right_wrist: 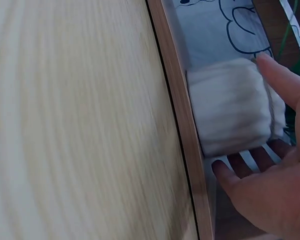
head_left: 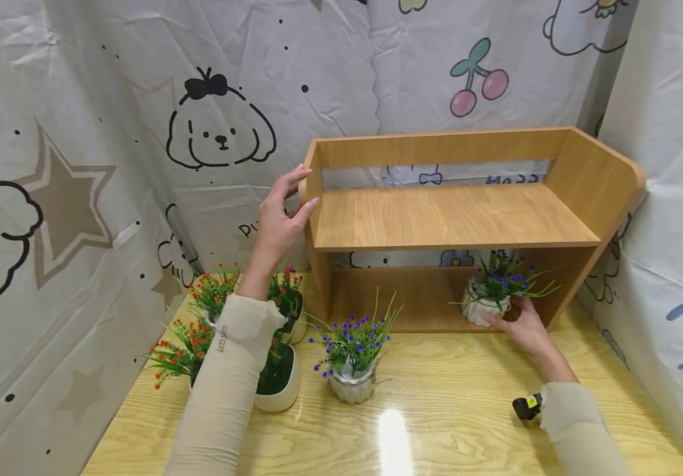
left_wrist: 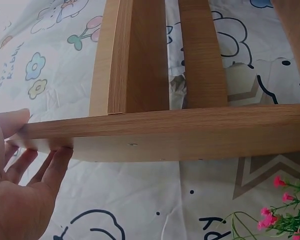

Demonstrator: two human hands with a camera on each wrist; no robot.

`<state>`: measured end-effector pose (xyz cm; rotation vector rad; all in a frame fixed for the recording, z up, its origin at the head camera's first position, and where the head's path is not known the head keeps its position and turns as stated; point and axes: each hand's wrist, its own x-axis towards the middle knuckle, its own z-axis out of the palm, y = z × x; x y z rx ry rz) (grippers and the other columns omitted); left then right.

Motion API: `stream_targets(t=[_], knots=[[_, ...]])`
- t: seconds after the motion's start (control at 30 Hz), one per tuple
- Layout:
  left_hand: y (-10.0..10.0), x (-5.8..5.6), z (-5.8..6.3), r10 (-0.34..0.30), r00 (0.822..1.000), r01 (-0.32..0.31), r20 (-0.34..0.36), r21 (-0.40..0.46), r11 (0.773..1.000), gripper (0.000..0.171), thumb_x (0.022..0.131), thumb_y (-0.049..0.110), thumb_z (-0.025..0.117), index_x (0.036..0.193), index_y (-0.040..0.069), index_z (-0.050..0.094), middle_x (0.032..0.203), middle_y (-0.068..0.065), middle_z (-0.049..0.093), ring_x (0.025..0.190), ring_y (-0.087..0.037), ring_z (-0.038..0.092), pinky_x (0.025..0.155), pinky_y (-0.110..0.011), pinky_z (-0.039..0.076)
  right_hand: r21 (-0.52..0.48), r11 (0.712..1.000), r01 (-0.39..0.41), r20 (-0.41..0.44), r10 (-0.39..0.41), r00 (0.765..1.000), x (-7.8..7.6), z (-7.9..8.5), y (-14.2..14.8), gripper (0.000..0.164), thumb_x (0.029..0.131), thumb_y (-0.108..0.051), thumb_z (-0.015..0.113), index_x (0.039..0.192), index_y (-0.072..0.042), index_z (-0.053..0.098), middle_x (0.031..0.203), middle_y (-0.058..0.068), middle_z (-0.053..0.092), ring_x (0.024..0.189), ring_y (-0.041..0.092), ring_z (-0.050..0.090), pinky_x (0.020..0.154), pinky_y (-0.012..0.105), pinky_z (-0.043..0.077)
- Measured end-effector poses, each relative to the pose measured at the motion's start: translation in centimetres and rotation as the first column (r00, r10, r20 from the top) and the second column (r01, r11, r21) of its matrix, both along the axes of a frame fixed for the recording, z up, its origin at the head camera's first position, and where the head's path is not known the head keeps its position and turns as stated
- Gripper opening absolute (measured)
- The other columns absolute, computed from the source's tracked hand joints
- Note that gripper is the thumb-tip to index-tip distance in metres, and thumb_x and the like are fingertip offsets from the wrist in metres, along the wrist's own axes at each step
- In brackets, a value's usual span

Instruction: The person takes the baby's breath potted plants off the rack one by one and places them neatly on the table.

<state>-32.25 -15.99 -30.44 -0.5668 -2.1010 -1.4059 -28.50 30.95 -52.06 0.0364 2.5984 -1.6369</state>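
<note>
A two-tier wooden shelf [head_left: 454,215] stands at the back of the table. My left hand [head_left: 277,225] holds the upper front edge of its left side panel [left_wrist: 180,131], thumb on one face and fingers on the other. On the lower tier, toward the right end, sits a white ribbed pot [right_wrist: 230,107] with purple flowers [head_left: 510,281]. My right hand [head_left: 525,328] grips this pot from its right, with thumb and fingers on opposite sides. In the right wrist view the pot's base is right at the shelf's front lip [right_wrist: 180,110].
A second pot of purple flowers [head_left: 353,354] stands on the table before the shelf. Several pots with orange [head_left: 183,350] and pink flowers [head_left: 286,281] crowd the left, partly behind my left sleeve. A small black object [head_left: 527,406] is by my right cuff. Printed curtains surround the table.
</note>
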Motion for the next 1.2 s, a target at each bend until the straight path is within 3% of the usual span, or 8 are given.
stream_targets(t=[0.13, 0.2, 0.37, 0.77, 0.9, 1.03, 1.2], knots=[[0.0, 0.0, -0.1, -0.004, 1.0, 0.004, 0.0, 0.001, 1.0, 0.047, 0.098, 0.012, 0.071, 0.144, 0.015, 0.059, 0.163, 0.004, 0.044, 0.138, -0.028, 0.055, 0.103, -0.053, 0.056, -0.012, 0.998, 0.056, -0.025, -0.057, 0.998, -0.8, -0.3, -0.7, 0.116, 0.093, -0.041, 0.078, 0.165, -0.001, -0.003, 0.169, 0.032, 0.007, 0.154, 0.054, 0.014, 0.121, 0.069, 0.026], [0.0, -0.1, -0.1, -0.004, 1.0, 0.004, -0.003, 0.001, 1.0, 0.047, 0.098, 0.012, 0.071, 0.144, 0.015, 0.059, 0.163, 0.003, 0.044, 0.138, -0.028, 0.055, 0.103, -0.053, 0.056, -0.019, 0.996, 0.091, -0.045, -0.092, 0.995, -1.2, -0.4, -1.0, 0.117, 0.091, -0.039, 0.081, 0.165, -0.003, -0.002, 0.169, 0.032, 0.011, 0.154, 0.054, 0.015, 0.123, 0.068, 0.023], [0.0, -0.1, -0.2, -0.007, 1.0, 0.007, -0.01, 0.007, 1.0, 0.048, 0.098, 0.011, 0.071, 0.144, 0.015, 0.058, 0.163, 0.0, 0.044, 0.139, -0.029, 0.055, 0.103, -0.055, 0.055, -0.037, 0.988, 0.151, -0.102, -0.154, 0.983, -1.7, -0.4, -1.8, 0.116, 0.088, -0.034, 0.084, 0.167, -0.008, 0.002, 0.167, 0.032, 0.02, 0.152, 0.052, 0.023, 0.125, 0.064, 0.024], [0.3, -0.2, 0.0, 0.012, 1.0, -0.013, -0.02, -0.043, 0.999, 0.047, 0.1, 0.014, 0.069, 0.145, 0.013, 0.057, 0.164, 0.002, 0.043, 0.138, -0.03, 0.055, 0.101, -0.054, 0.057, 0.05, 0.97, 0.236, -0.188, -0.223, 0.957, -1.7, -0.4, -1.8, 0.11, 0.084, -0.039, 0.086, 0.162, 0.002, 0.021, 0.159, 0.035, 0.035, 0.146, 0.053, 0.035, 0.121, 0.063, 0.033], [0.3, -0.2, -0.2, 0.007, 1.0, -0.007, -0.005, -0.033, 0.999, 0.047, 0.1, 0.015, 0.07, 0.145, 0.017, 0.057, 0.163, 0.005, 0.043, 0.138, -0.028, 0.055, 0.102, -0.053, 0.057, 0.149, 0.963, 0.225, -0.2, -0.194, 0.961, -1.4, -0.5, -1.5, 0.112, 0.084, -0.046, 0.085, 0.162, 0.003, 0.021, 0.158, 0.038, 0.034, 0.144, 0.056, 0.034, 0.12, 0.065, 0.033], [0.4, -0.2, -0.3, 0.006, 1.0, -0.006, 0.002, -0.027, 1.0, 0.047, 0.1, 0.015, 0.07, 0.145, 0.019, 0.058, 0.164, 0.004, 0.043, 0.138, -0.027, 0.055, 0.102, -0.052, 0.057, 0.274, 0.947, 0.167, -0.261, -0.094, 0.961, -0.9, -0.6, -1.2, 0.111, 0.086, -0.047, 0.082, 0.163, 0.001, 0.019, 0.159, 0.037, 0.033, 0.142, 0.058, 0.034, 0.117, 0.068, 0.033], [0.3, -0.3, -0.3, 0.006, 1.0, -0.006, -0.009, -0.026, 1.0, 0.047, 0.099, 0.014, 0.07, 0.144, 0.015, 0.058, 0.163, 0.0, 0.043, 0.137, -0.029, 0.055, 0.103, -0.054, 0.056, 0.326, 0.935, 0.136, -0.371, -0.006, 0.929, -0.3, -0.9, -1.3, 0.099, 0.084, -0.037, 0.086, 0.158, 0.001, 0.032, 0.155, 0.034, 0.042, 0.138, 0.055, 0.041, 0.112, 0.067, 0.037]])
